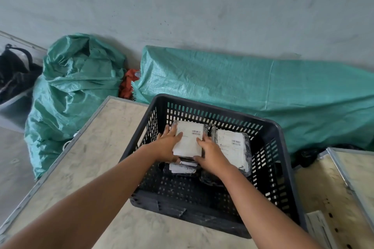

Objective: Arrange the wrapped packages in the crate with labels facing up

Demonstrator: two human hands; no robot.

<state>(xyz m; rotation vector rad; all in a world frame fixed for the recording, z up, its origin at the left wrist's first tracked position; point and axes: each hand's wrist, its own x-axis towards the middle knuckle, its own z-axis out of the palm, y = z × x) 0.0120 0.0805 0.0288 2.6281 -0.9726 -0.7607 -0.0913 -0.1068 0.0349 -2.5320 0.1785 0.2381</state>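
Observation:
A black slotted plastic crate (279,168) stands on a wooden table. Inside it lie several packages wrapped in black plastic with white labels. Both my hands reach into the crate and hold one package (189,138), label and barcode facing up, at the far left of the crate. My left hand (168,145) grips its left edge and near corner. My right hand (210,152) grips its right edge and front. A second label-up package (232,147) lies just to the right. Another labelled package (183,168) shows partly beneath the held one.
The wooden table (97,157) has a metal-trimmed edge. A second metal-edged board (352,178) lies at the right. Green woven sacks (70,91) and a green tarp-covered heap (242,83) sit behind the table against a grey wall. A black bag (14,70) lies far left.

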